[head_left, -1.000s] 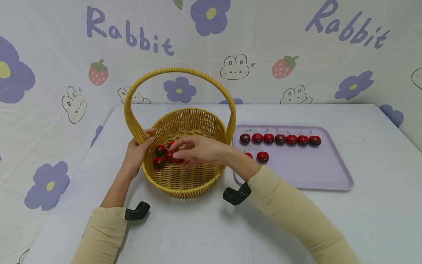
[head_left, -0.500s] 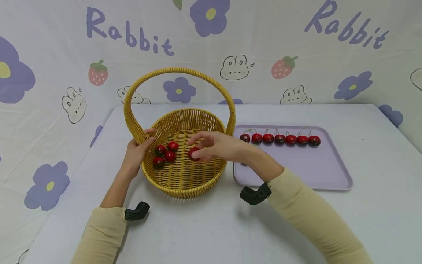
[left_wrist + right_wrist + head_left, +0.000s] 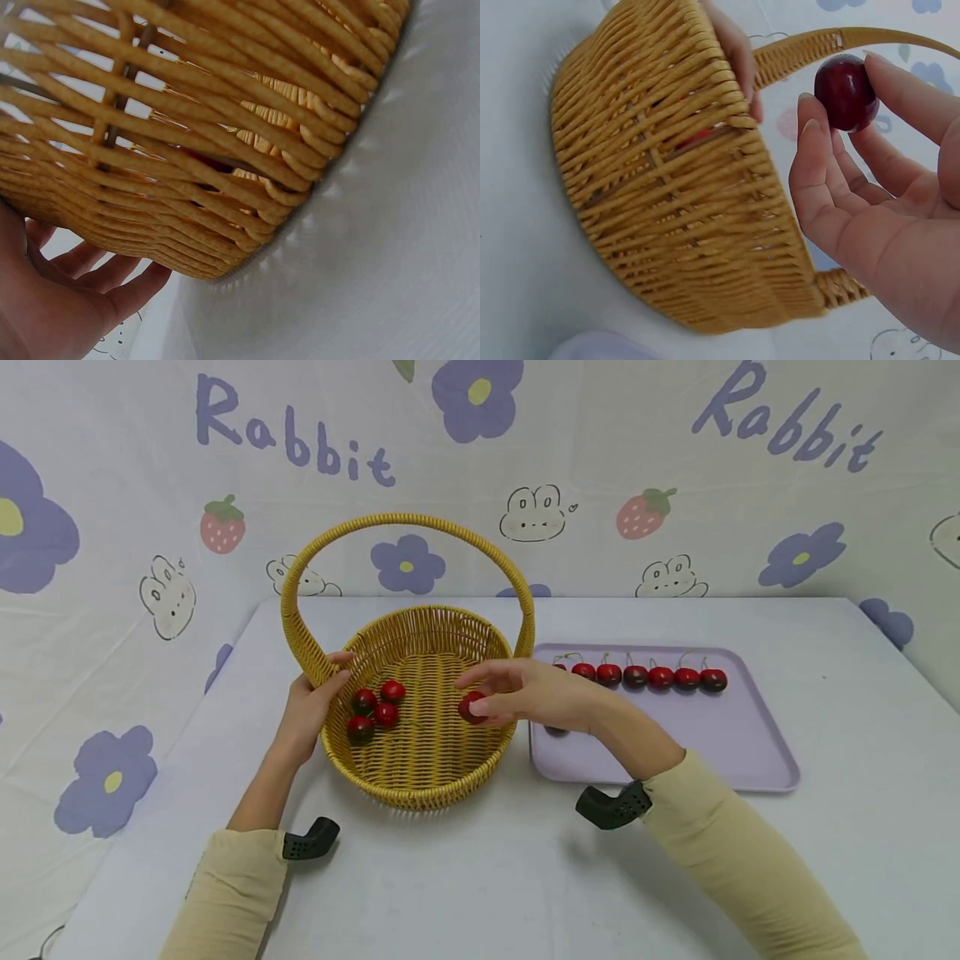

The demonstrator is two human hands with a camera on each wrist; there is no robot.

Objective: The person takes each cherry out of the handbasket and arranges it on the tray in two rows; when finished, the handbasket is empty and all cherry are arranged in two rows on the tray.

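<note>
A yellow woven basket [image 3: 420, 797] with a tall arched handle stands left of centre. My left hand [image 3: 305, 714] grips its left rim where the handle joins; in the left wrist view the fingers [image 3: 139, 292] reach around the basket's side. Thumb and fingertips of my right hand [image 3: 543, 693] pinch a dark red cherry [image 3: 472, 707] over the basket's right part. The right wrist view shows this cherry [image 3: 845, 91] above the rim. Several other cherries [image 3: 386, 715] lie together on the left of the basket floor.
A lilac tray [image 3: 697, 747] lies right of the basket. Several stemmed cherries [image 3: 635, 676] form a row along its far side. Nearer, a dark cherry [image 3: 557, 730] shows beneath my right wrist, which hides part of the tray. A printed cloth [image 3: 585, 443] hangs behind.
My right hand has drawn away from the cherry group, carrying one cherry rightward across the basket to its right side. The left hand and basket stay put.
</note>
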